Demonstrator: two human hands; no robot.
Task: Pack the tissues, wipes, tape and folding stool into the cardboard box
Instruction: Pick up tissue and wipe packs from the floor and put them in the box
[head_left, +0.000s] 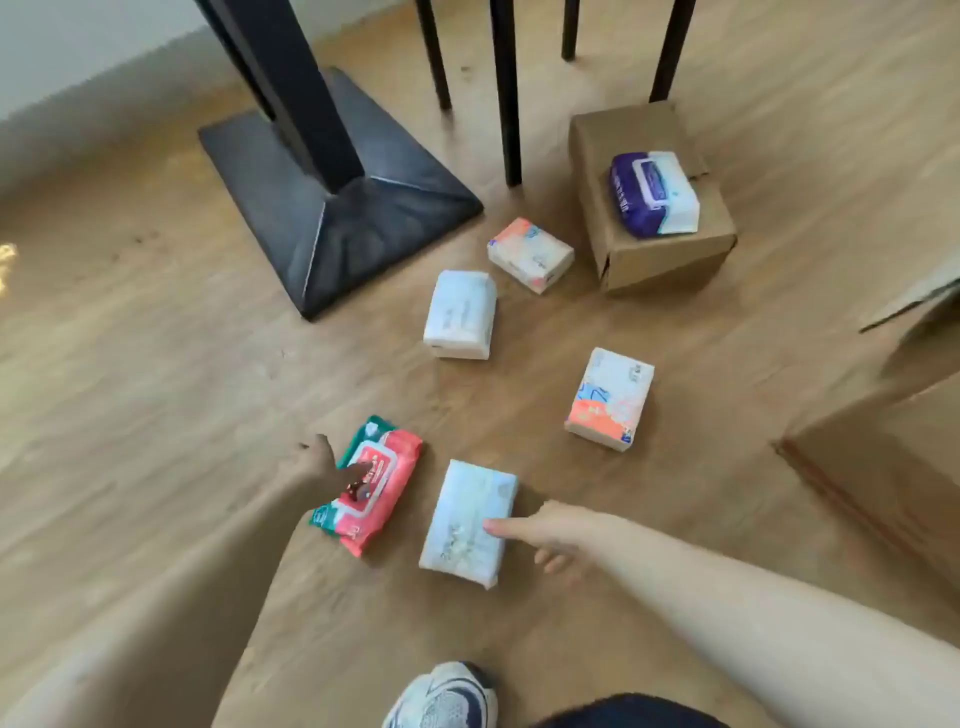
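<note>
four tissue packs lie on the wooden floor (156, 364) in front of you: a pale one (469, 522) nearest, a white one (460, 314) farther out, and two orange-and-white ones (610, 397) (530, 254). your left hand (322, 465) is spread open, thumb resting on the lid of the red wipes pack (371, 483), which lies flat just left of the pale pack. your right hand (553, 532) is open too, thumb tip touching the pale pack's near right side, other fingers loosely curled off it; neither hand has closed on anything. a purple wipes pack (654, 195) sits on top of a small closed cardboard box (665, 260) beside the chair legs (506, 93). a larger cardboard box (893, 467) stands at your right edge, partly cut off. your shoe (444, 696) shows at the bottom.
</note>
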